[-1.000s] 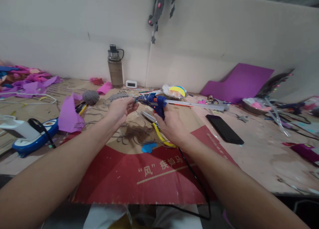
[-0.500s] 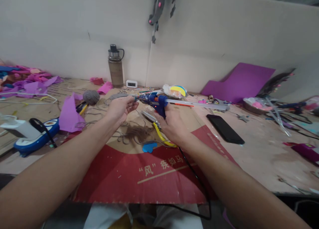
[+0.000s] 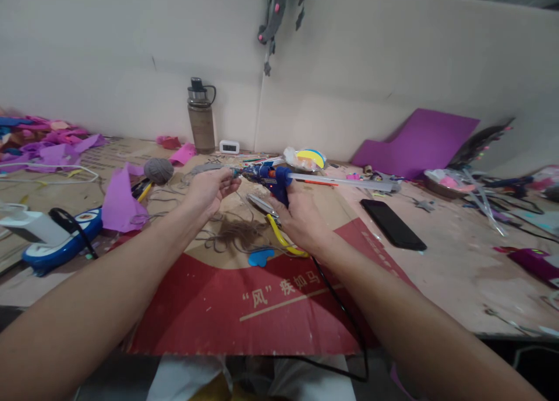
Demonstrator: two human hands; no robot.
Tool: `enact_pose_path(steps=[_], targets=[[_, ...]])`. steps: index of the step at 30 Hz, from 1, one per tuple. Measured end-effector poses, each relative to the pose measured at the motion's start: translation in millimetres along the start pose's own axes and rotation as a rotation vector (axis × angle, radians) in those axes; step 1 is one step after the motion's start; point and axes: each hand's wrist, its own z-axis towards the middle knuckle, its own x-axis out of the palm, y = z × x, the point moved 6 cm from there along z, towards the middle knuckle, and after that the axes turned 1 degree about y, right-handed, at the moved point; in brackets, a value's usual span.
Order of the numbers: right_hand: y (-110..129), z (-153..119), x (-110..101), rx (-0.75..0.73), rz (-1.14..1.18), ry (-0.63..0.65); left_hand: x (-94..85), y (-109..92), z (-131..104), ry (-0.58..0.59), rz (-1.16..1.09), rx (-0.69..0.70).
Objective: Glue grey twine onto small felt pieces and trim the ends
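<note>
A blue glue gun (image 3: 278,183) with a long clear glue stick (image 3: 345,183) out of its back is gripped in my right hand (image 3: 303,215). Its nozzle points left, to the fingertips of my left hand (image 3: 213,188). Those fingers are pinched together on a small, dark greenish piece too small to make out. Below the hands lie tangled grey-brown yarn (image 3: 238,229), scissors or pliers with yellow handles (image 3: 279,238) and a blue cut-out piece (image 3: 261,258). They rest on a red and tan cardboard sheet (image 3: 196,313).
A black phone (image 3: 392,223) lies to the right. Behind stand a bottle (image 3: 201,121) and a small white clock (image 3: 229,147). At left are a yarn ball (image 3: 158,170), purple felt (image 3: 122,200) and a blue power strip (image 3: 61,247). The gun's black cord (image 3: 345,308) hangs over the front edge.
The view has shifted very slightly. Both hands keep nearly the same pose, with the nozzle still at the left fingertips.
</note>
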Motion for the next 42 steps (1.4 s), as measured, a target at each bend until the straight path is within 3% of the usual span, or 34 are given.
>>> enact_pose_path(steps=[33,39,42], targets=[[1,1,-1,-0.016,-0.019,0.002,1.7,0,-1,0.000,0.036,-0.021],[-2,1,-2,0.001,0.090,-0.015,-3.3,0,5,0.005,0.002,0.007],[-15,4,0,0.123,0.290,-0.020,-4.9,-1,6,0.003,-0.012,0.034]])
